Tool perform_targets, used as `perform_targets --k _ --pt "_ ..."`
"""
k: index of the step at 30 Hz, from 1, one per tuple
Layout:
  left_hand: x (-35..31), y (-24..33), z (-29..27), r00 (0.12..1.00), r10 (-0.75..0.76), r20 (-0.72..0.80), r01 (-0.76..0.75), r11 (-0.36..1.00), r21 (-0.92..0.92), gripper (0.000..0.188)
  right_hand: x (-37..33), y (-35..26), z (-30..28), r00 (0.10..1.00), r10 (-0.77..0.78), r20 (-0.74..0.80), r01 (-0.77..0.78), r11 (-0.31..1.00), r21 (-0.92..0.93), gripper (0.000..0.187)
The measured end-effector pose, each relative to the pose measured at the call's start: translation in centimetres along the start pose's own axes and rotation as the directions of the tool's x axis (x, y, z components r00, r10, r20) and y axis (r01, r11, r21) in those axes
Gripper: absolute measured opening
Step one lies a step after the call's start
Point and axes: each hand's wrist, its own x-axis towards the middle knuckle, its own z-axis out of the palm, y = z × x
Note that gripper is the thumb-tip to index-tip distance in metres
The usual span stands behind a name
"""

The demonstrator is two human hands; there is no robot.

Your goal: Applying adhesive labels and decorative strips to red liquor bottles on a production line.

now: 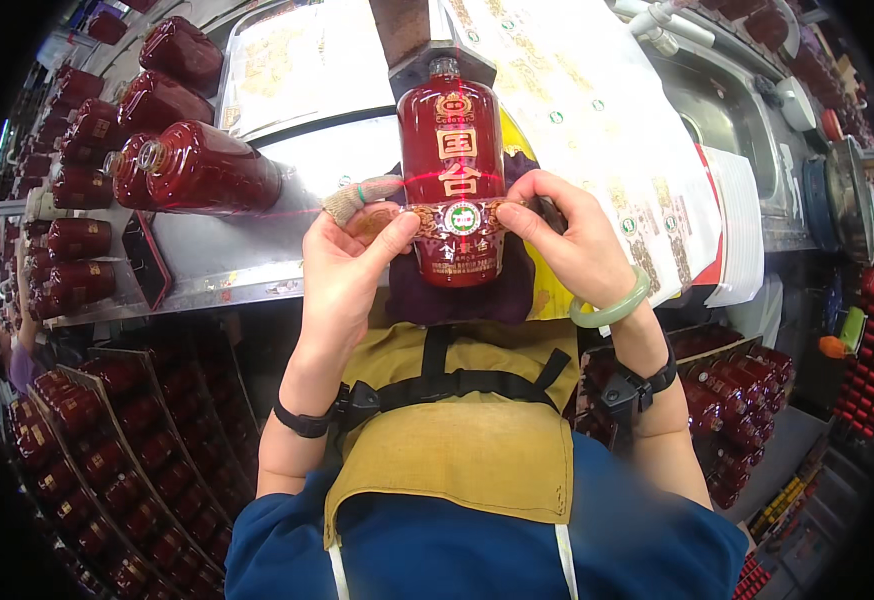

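Note:
A dark red glass bottle (452, 105) lies on its back in front of me, its neck against a metal holder (409, 30). A dark purple cloth (407, 297) is under its lower part. Across the bottle's lower front runs a thin patterned label (462, 218) with a round green-and-white emblem. My left hand (349, 262) pinches the label's left end between thumb and fingers; a cloth cover with a green band is on one finger. At the other end, my right hand (579, 240) pinches the label with thumb and index finger. A thin red light line crosses the bottle.
Several red bottles (212, 170) lie and stand on the counter at left, near a dark flat phone-like object (145, 258). White sheets with printed patterns (567, 110) spread to the right, before a metal sink (727, 110). Below the counter are racks of bottles (147, 450).

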Motion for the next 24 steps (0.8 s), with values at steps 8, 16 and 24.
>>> perform_targets --k 8,16,24 --pt "-0.14 0.11 0.19 1.000 0.000 -0.005 0.000 1.000 0.002 0.038 0.01 0.07 0.01 1.000 -0.016 -0.006 0.016 1.000 0.006 0.021" --pt "-0.03 -0.06 -0.17 1.000 -0.013 0.003 0.013 0.999 -0.035 0.039 -0.03 0.14 0.07 0.999 -0.030 -0.017 0.031 1.000 0.004 0.021" --pt "-0.13 0.11 0.11 1.000 0.004 0.002 -0.004 1.000 0.016 0.041 0.00 -0.29 -0.02 0.999 0.033 -0.005 -0.033 0.999 0.000 0.020"
